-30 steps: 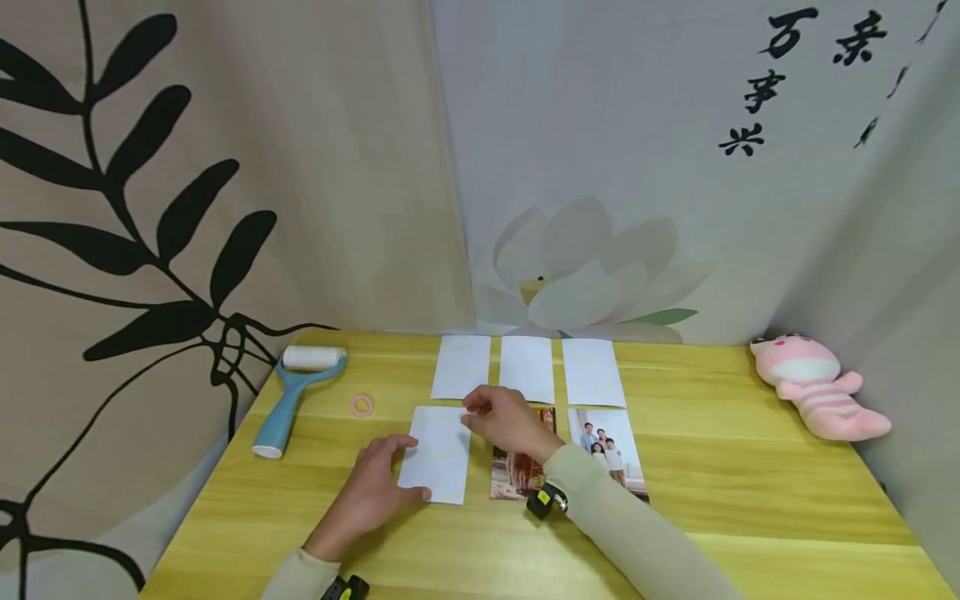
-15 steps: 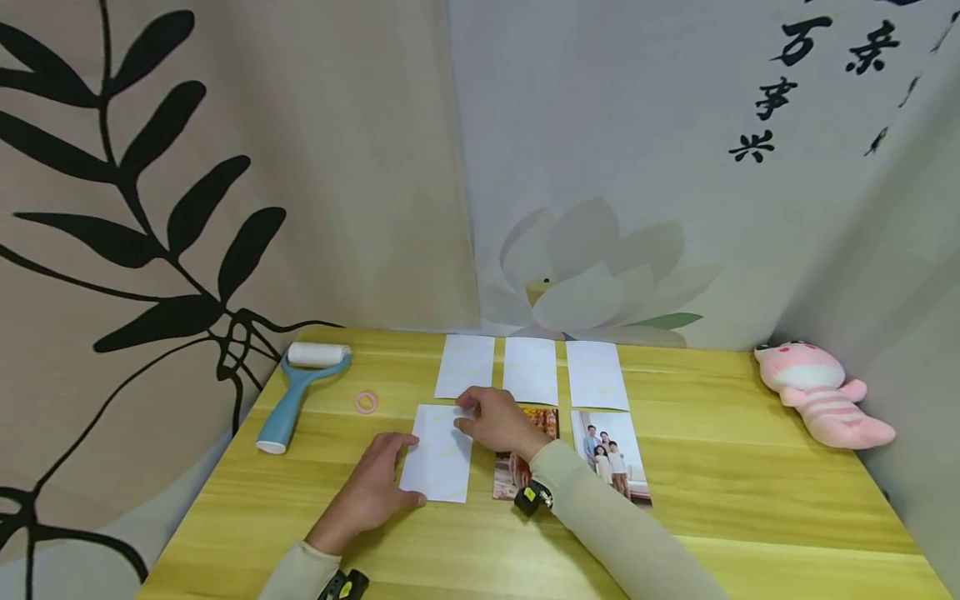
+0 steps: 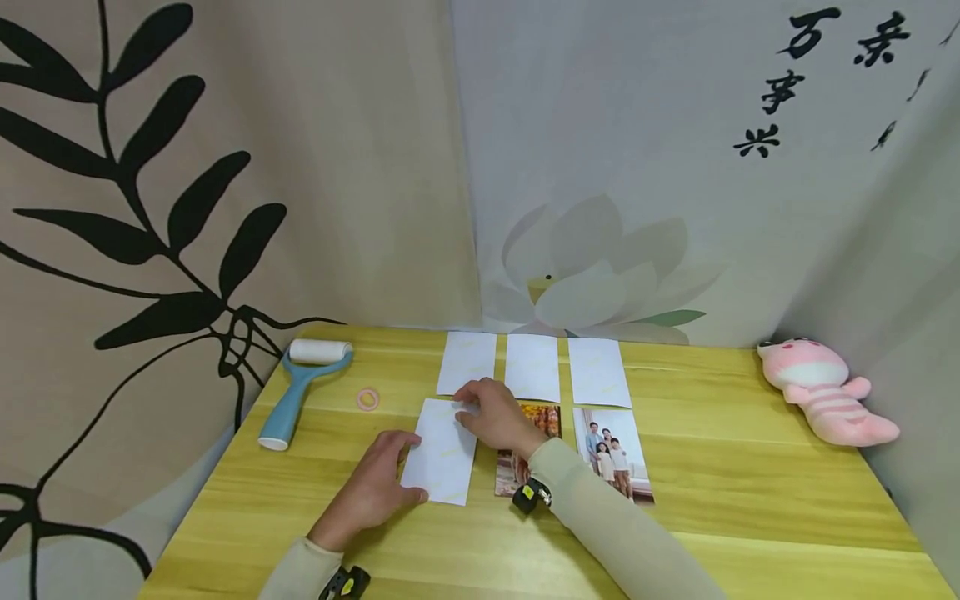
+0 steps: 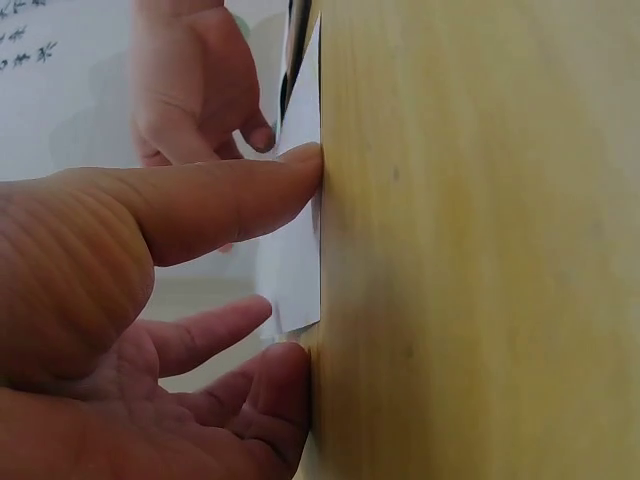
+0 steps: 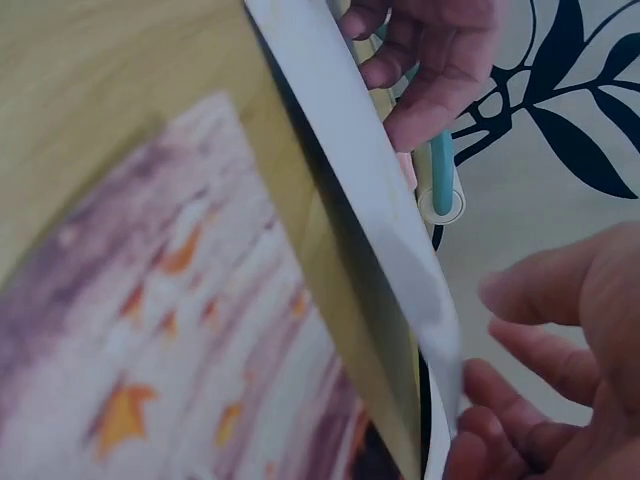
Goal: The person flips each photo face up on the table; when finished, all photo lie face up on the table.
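A white photo-sized card (image 3: 438,450) lies with its far end tipped up in the head view. My left hand (image 3: 380,482) rests at its near left corner, thumb on the near edge and fingers along the left side. In the left wrist view the left thumb (image 4: 240,200) extends straight onto the card. My right hand (image 3: 497,417) pinches the far right corner, and the right wrist view shows shadow under the card (image 5: 370,190). An autumn-leaf photo (image 3: 542,421) is partly hidden under my right hand and wrist. Beside it lies a family photo (image 3: 611,454).
Three more white cards (image 3: 532,367) form a row at the table's back. On the left are a blue-handled lint roller (image 3: 288,408) and a small pink ring (image 3: 367,400). A pink plush toy (image 3: 825,392) lies at the right edge of the wooden table (image 3: 750,483).
The far end of the white card has risen slightly with my right hand at its corner. My right hand has shifted a little left; the left hand stays nearly still.
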A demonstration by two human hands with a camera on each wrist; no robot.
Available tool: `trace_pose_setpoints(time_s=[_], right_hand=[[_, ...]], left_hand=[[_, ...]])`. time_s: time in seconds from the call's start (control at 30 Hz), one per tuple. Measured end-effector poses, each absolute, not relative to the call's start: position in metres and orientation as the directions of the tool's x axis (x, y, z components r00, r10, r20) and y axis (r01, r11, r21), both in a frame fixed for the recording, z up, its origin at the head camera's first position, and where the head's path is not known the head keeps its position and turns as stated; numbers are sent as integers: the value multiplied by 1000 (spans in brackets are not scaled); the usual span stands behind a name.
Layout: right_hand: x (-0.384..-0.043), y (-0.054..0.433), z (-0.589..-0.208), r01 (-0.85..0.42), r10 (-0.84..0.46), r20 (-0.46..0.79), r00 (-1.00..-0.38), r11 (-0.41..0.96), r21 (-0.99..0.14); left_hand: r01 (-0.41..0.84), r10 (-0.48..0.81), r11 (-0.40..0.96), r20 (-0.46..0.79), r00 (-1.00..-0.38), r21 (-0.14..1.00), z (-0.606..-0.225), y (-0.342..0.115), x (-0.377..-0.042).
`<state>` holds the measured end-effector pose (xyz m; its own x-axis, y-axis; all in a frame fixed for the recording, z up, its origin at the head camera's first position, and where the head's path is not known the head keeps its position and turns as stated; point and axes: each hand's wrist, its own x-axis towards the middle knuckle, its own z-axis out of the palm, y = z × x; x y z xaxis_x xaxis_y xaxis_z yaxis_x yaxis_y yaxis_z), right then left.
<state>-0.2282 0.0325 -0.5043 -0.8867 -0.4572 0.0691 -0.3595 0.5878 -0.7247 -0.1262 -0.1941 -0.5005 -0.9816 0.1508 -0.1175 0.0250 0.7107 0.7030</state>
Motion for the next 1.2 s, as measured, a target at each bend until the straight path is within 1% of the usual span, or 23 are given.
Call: trace_pose_setpoints(time_s=[0.1, 0.23, 0.43, 0.57, 0.7, 0.8, 0.97, 1.2], right_hand=[[-228, 35, -503, -362, -437, 99, -894, 576, -733], [-226, 40, -501, -311, -402, 87, -911, 535, -785], [-224, 50, -502, -251, -377, 77, -923, 438, -863], [-222, 59, -503, -156, -395, -2, -919, 368, -917], [-219, 67, -501, -15, -425, -104, -899, 267, -964], [-216, 71, -497, 46, -434, -140, -890, 219, -975], [-214, 72, -486, 57, -433, -125, -893, 166, -984], [-211, 71, -471, 44, -446, -97, -890, 127, -991]], left_hand=[[28, 151, 709, -112, -982, 704, -500, -193, -125], [26, 143, 706, -106, -984, 707, -500, -193, -125], [16, 133, 704, -109, -985, 710, -500, -192, -126], [8, 134, 694, -118, -984, 720, -500, -192, -126], [5, 140, 677, -121, -983, 736, -499, -192, -124], [2, 130, 683, -118, -984, 731, -499, -192, -122], [4, 97, 680, -85, -992, 733, -495, -183, -121], [65, 125, 568, -8, -992, 820, -483, -166, -121]])
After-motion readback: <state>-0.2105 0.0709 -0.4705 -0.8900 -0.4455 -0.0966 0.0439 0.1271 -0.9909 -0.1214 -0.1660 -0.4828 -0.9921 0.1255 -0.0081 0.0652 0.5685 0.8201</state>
